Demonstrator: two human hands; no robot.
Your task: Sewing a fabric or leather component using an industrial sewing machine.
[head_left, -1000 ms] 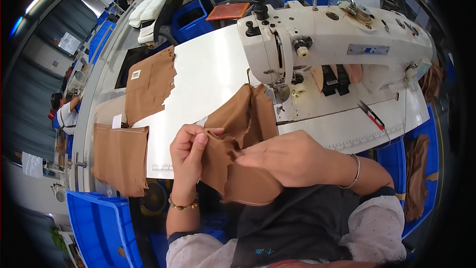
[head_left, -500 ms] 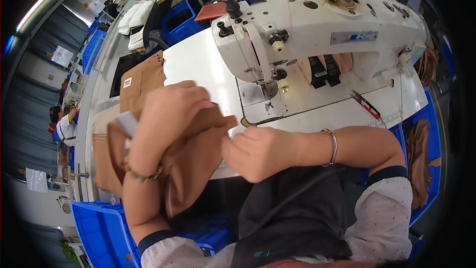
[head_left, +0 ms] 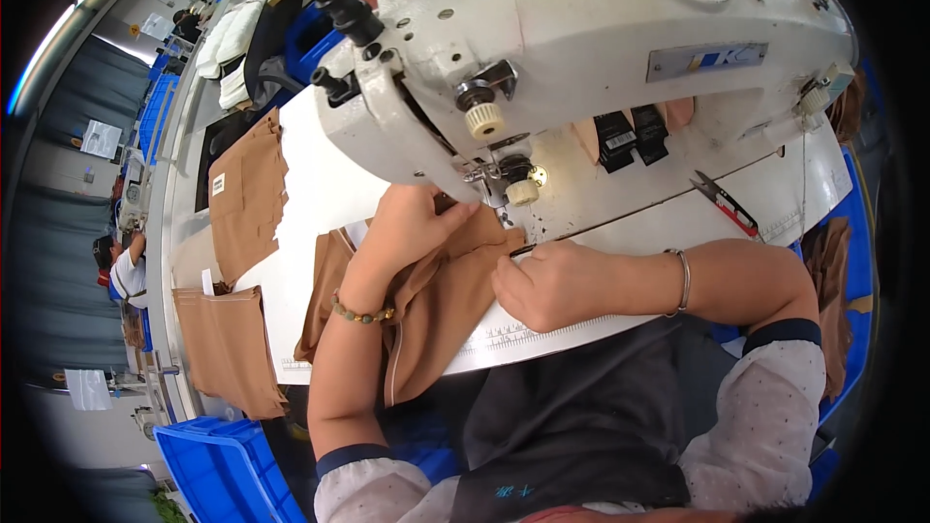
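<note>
A piece of brown fabric lies bunched on the white sewing table, its far corner close to the needle area of the white sewing machine. My left hand grips this fabric just left of the presser foot, with its fingertips partly hidden by the machine head. Beside the fabric's right edge, my right hand is closed in a pinch on a small dark strip, of which only an edge shows. Black labels lie under the machine arm.
Red-and-black thread snips lie right of the machine bed. More brown fabric pieces rest at the left. Blue bins stand below left and at the right. A ruler strip runs along the table's front edge.
Both hands and the brown fabric have come up to the needle area. The fabric has left the pile at the left. The machine appears nearer; the right hand's pinched piece showed white before.
</note>
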